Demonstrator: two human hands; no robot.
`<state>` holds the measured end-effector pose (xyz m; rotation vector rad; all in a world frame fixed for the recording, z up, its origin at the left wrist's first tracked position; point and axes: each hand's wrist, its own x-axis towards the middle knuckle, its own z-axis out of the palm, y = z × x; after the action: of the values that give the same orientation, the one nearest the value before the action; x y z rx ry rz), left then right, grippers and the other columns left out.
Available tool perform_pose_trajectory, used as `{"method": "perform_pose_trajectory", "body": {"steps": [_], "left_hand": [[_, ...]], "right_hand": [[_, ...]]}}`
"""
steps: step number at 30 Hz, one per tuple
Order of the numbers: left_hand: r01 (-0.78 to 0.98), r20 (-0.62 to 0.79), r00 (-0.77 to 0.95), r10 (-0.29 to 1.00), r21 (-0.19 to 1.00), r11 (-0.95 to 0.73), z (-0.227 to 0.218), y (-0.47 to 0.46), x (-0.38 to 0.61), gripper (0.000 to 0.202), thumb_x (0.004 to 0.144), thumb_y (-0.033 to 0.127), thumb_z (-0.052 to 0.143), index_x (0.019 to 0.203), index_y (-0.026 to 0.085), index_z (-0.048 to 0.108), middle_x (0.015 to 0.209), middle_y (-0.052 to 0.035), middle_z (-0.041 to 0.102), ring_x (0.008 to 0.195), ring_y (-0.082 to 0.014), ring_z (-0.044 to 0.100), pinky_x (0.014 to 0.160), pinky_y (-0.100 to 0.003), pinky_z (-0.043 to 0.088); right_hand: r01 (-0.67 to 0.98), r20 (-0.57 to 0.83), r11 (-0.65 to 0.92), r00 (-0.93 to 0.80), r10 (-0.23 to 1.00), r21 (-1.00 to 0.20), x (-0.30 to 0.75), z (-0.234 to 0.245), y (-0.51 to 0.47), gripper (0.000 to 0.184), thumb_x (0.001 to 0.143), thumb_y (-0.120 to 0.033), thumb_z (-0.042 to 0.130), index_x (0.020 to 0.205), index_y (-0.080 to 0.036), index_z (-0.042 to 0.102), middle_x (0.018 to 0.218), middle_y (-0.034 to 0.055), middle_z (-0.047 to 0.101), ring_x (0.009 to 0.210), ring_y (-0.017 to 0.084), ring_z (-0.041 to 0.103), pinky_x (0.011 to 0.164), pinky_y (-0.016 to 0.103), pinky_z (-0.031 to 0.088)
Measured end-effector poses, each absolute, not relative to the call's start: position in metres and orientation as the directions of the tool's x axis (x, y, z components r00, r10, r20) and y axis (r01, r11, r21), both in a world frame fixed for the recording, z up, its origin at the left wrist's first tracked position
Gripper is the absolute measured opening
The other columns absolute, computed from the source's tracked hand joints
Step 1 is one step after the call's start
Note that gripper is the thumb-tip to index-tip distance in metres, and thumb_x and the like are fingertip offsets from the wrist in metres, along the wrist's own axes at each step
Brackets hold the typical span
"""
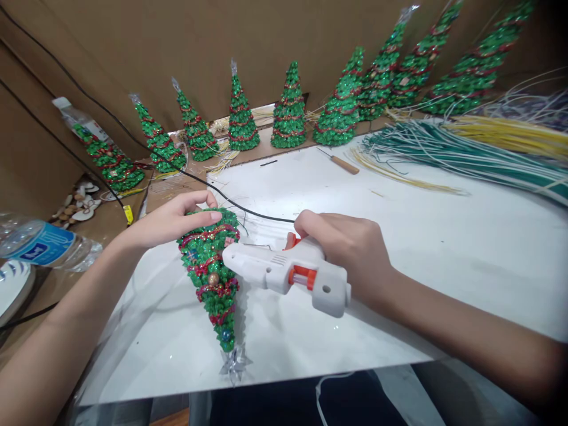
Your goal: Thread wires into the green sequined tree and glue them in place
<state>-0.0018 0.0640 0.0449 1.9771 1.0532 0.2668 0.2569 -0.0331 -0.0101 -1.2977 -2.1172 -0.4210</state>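
A small green tinsel tree [212, 278] is laid flat on the white sheet [444, 248], near its left edge and towards the near edge, with its silver star [234, 363] pointing at the near edge and its wide base turned away. Red garland bands and small round baubles are seen on it. The base of the tree is gripped by the left hand [175, 220], whose fingers are curled over the top of it.

A white glue gun [288, 271] with an orange trigger is held in the right hand [348, 254], the fingers being closed around its handle. The nozzle is pointed left and is set against the side of the tree, just below the base. A black cord [239, 207] is led from the gun across the sheet towards the far left corner.

A row of finished trees [288, 109] is stood upright along the far edge of the table, against a brown board wall [177, 41]. A wooden-handled tool [341, 162] is laid on the sheet near the far edge. Bundles of green and yellow strips [488, 148] are spread over the far right corner. A plastic water bottle [42, 244] is laid on its side at the left edge of the table.
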Motion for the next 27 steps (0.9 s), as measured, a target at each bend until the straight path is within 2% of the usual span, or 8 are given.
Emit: {"method": "perform_pose_trajectory", "body": {"steps": [10,17,21,27], "left_hand": [[0.574,-0.156,0.639,0.754,0.749,-0.331,0.0459,0.0655,-0.0028,0.034,0.088,0.051,0.059,0.085,0.018,0.051,0.076,0.0047,0.052,0.068,-0.0087,0.048,0.058,-0.017,0.039],[0.591,-0.184,0.619,0.764,0.750,-0.297,0.0445,0.0652,-0.0032,0.036,0.086,0.054,0.059,0.084,0.019,0.049,0.072,0.0050,0.051,0.063,-0.0086,0.047,0.054,-0.017,0.038],[0.579,-0.194,0.620,0.760,0.767,-0.277,0.0446,0.0646,-0.0029,0.036,0.086,0.053,0.060,0.083,0.019,0.048,0.071,0.0052,0.052,0.062,-0.0087,0.048,0.053,-0.017,0.038],[0.580,-0.215,0.618,0.756,0.774,-0.255,0.0460,0.0646,-0.0025,0.035,0.086,0.052,0.060,0.084,0.020,0.047,0.069,0.0056,0.053,0.059,-0.0087,0.048,0.050,-0.017,0.038]], "right_hand": [[0.874,0.647,0.476,-0.309,0.697,-0.095,0.2594,-0.0120,-0.0324,0.007,0.077,-0.018,0.046,0.072,-0.022,0.043,0.049,-0.0054,0.040,0.044,0.010,0.035,0.048,0.027,0.018],[0.867,0.649,0.480,-0.289,0.704,-0.136,0.2594,-0.0086,-0.0314,0.021,0.088,-0.030,0.042,0.069,-0.021,0.044,0.046,-0.0059,0.037,0.042,0.009,0.032,0.048,0.026,0.018],[0.870,0.631,0.469,-0.281,0.723,-0.151,0.2598,-0.0072,-0.0320,0.019,0.085,-0.030,0.043,0.069,-0.021,0.045,0.046,-0.0054,0.037,0.042,0.010,0.033,0.048,0.026,0.019],[0.882,0.628,0.441,-0.251,0.736,-0.164,0.2604,-0.0085,-0.0332,0.011,0.079,-0.021,0.049,0.069,-0.020,0.044,0.047,-0.0054,0.037,0.042,0.009,0.033,0.048,0.027,0.017]]}}
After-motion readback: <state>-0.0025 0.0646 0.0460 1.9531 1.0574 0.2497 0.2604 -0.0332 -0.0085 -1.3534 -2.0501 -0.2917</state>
